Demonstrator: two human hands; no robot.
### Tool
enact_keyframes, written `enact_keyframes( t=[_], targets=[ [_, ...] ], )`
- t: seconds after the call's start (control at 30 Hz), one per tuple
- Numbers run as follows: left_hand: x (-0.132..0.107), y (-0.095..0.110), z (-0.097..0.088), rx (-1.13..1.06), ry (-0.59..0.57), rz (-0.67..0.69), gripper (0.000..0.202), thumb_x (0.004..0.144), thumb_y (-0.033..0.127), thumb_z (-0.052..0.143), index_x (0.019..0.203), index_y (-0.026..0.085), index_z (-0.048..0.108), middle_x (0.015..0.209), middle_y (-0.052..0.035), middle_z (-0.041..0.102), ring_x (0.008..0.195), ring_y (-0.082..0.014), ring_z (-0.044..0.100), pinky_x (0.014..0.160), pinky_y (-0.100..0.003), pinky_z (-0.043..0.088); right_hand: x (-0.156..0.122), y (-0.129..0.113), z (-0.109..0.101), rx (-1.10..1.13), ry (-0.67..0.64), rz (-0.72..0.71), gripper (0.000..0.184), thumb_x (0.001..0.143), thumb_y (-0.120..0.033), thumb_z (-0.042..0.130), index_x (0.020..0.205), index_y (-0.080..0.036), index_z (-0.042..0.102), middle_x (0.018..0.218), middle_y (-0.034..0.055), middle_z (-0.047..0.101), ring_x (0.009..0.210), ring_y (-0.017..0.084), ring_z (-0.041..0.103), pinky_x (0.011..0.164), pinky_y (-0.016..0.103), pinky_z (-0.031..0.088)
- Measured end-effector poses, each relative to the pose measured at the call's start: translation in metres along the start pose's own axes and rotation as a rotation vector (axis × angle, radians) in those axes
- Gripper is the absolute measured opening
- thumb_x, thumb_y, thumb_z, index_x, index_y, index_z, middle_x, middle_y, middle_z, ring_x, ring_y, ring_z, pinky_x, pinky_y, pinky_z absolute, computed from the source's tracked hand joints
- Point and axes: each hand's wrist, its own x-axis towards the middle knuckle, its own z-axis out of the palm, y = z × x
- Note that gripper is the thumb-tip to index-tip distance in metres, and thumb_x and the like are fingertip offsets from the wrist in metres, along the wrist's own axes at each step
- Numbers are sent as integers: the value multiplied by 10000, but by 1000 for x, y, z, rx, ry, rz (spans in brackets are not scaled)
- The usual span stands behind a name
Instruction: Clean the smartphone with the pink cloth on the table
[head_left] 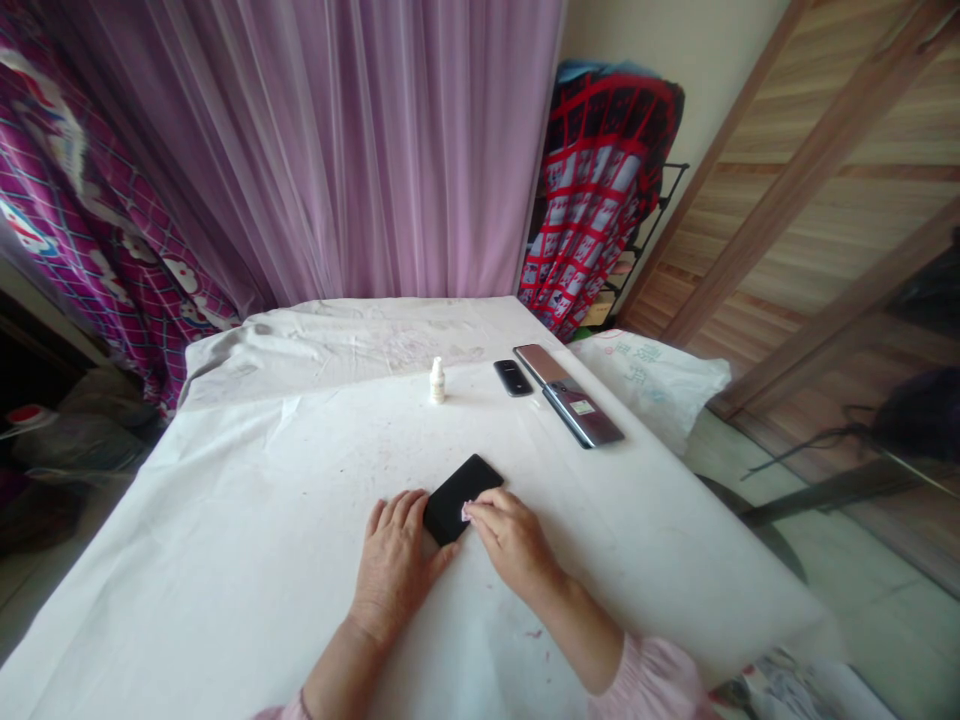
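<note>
A black phone lies flat on the white table cover, just ahead of me. My left hand rests flat beside its near left corner, fingers stretched out and touching the edge. My right hand is closed over the phone's near right corner, its fingertips pinching a small pale wipe pressed onto the screen.
A small white bottle stands at the table's middle back. To its right lie a small dark phone and two larger phones. Purple curtains hang behind; a white bag sits off the table's right edge.
</note>
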Motion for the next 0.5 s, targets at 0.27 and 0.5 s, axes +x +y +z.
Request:
enact_keyframes(
  t=[0.27,0.5],
  targets=[
    [11,1,-17,-19,-58,11,535,919,585,468,1157,141,646,1150,-144,695,1059,-310,642,982,-548,451,20,25,-12,40,225,29,235,939,-206,504,999,-243,729,920,47,691,850,162,668,785,256,530],
    [20,0,-25,-102,-83,-29,459,969,502,410,1053,168,712,1074,-110,729,982,-266,667,934,-489,497,38,14,-10,49,264,-15,249,950,-216,488,1004,-237,730,930,61,688,869,167,657,810,270,528]
  ],
)
